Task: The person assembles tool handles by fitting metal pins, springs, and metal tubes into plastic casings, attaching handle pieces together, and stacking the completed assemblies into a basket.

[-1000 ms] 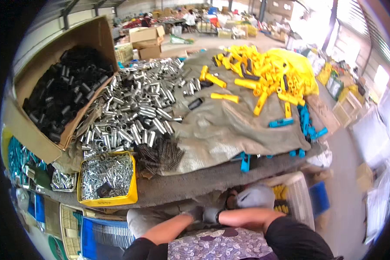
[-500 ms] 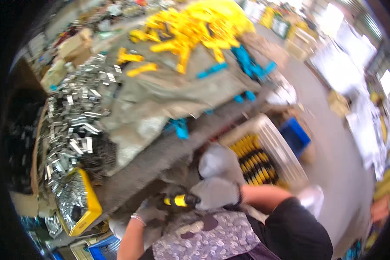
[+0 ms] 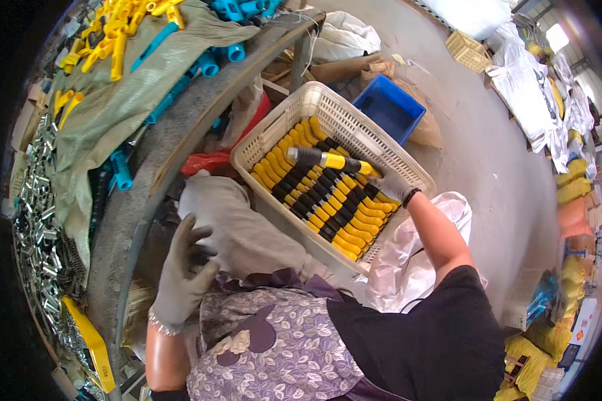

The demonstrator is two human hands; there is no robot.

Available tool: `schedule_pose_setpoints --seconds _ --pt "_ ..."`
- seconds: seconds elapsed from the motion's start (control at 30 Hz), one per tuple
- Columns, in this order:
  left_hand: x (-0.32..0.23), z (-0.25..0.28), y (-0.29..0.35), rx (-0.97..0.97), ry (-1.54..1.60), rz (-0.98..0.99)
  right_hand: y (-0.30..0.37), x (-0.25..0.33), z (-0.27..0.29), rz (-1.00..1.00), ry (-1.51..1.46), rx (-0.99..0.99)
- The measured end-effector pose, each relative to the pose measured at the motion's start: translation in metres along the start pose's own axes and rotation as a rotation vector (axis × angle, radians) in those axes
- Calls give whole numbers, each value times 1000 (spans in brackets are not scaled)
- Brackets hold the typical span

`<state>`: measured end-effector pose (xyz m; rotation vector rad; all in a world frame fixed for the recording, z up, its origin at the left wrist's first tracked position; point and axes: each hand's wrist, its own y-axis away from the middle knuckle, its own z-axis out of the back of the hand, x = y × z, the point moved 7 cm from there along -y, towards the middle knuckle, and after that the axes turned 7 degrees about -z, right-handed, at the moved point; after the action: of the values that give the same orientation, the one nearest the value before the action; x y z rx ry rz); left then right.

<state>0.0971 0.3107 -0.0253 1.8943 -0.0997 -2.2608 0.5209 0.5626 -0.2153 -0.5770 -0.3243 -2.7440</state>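
My right hand [image 3: 392, 186], in a grey glove, grips a yellow-and-black tool handle [image 3: 344, 163] by its yellow end, over a cream plastic crate [image 3: 374, 138]. The handle points left, above rows of similar yellow-and-black handles [image 3: 314, 208] lying side by side in the crate. My left hand [image 3: 186, 277], gloved as well, is raised beside my grey-clad knee, empty, with its fingers bent and apart.
Left is a workbench [image 3: 137, 157] with a cloth, yellow parts [image 3: 118, 50], turquoise tubes [image 3: 207, 63] and shiny metal pieces [image 3: 43, 234]. A blue bin [image 3: 389, 110] stands beyond the crate. White sacking [image 3: 418, 260] lies close by my right arm.
The view has swung right toward the crate. My right hand has carried the handle from near my lap to above the crate. My left hand has lifted, empty.
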Motion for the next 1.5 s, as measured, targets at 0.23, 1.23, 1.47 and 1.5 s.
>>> schedule_pose_setpoints --seconds 0.23,1.23,1.47,1.5 --pt "33 77 77 -414 -281 128 -13 -195 -73 -728 43 597" --pt "37 113 166 -574 -694 173 -65 75 -138 279 618 500" --pt "54 100 237 -677 -200 89 61 490 4 947 -591 168" --pt "61 106 250 -713 -231 55 81 533 5 1075 -639 263"
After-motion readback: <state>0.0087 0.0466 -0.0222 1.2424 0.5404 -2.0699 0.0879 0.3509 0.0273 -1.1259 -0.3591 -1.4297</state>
